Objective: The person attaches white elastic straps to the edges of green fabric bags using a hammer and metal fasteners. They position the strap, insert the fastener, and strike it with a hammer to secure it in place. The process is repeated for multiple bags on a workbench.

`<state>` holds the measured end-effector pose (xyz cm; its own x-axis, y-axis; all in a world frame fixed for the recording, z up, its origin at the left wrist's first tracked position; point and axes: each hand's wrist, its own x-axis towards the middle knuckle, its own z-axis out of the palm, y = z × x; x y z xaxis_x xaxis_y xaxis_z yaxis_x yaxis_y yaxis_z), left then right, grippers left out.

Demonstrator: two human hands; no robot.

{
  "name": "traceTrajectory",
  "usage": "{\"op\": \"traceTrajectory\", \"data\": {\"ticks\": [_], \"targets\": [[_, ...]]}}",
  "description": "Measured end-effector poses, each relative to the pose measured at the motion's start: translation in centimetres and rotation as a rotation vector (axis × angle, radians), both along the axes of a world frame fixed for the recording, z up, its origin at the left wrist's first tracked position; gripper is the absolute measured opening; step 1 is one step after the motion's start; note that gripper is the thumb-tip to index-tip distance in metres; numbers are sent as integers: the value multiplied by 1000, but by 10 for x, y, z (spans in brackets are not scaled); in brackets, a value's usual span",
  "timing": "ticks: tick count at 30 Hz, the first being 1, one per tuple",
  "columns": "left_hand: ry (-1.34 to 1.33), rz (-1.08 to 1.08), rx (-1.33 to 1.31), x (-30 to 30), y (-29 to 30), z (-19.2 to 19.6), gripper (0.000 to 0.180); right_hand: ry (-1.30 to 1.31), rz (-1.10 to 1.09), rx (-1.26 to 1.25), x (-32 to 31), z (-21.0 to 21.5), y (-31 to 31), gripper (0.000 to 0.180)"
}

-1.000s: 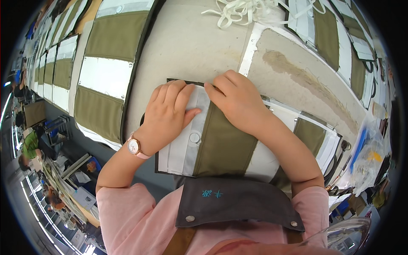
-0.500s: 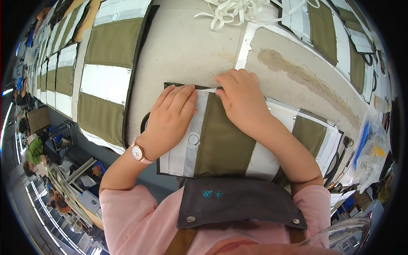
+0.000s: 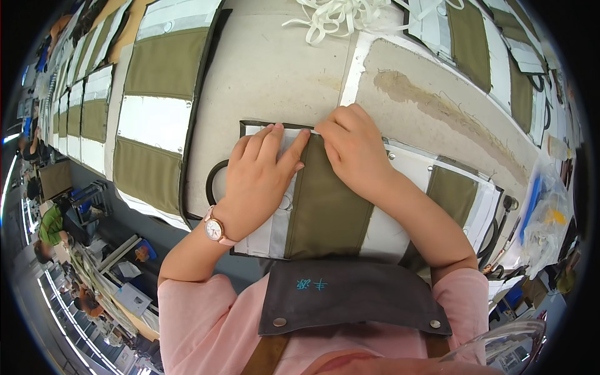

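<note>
A striped fabric panel in olive, white and grey, with a dark bound edge, lies across the table in front of me. My left hand rests palm down on its left end, fingers apart, the tips at the far edge. Beside it, my right hand has its thumb and curled fingers pinched at that same far edge. A narrow white strip shows along the edge between the hands; its full length is hidden. From the panel's left side a black loop sticks out.
Similar striped panels lie on the left, and more panels at the far right. A tangle of white tape sits at the back of the grey table. A clear plastic bag is at the right edge.
My left hand has shifted slightly right, its forefinger spreading toward the right hand. My right fingers have curled tighter at the edge. More of the black loop shows.
</note>
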<state>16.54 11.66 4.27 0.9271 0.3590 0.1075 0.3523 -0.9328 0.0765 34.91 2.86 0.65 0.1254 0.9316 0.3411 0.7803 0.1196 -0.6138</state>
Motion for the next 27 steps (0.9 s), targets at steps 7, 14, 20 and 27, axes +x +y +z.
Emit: {"op": "traceTrajectory", "data": {"ticks": [7, 14, 20, 27], "targets": [[-23, 2, -4, -3, 1, -5, 50, -139, 187, 90, 12, -2, -2, 17], [-7, -6, -39, -3, 6, -5, 58, -283, 165, 106, 11, -1, -8, 19], [-3, 30, -29, 0, -2, -7, 56, -217, 109, 84, 8, 0, -6, 25], [2, 43, -62, 12, -21, -5, 54, -231, 5, 59, 12, 4, -11, 21]]}}
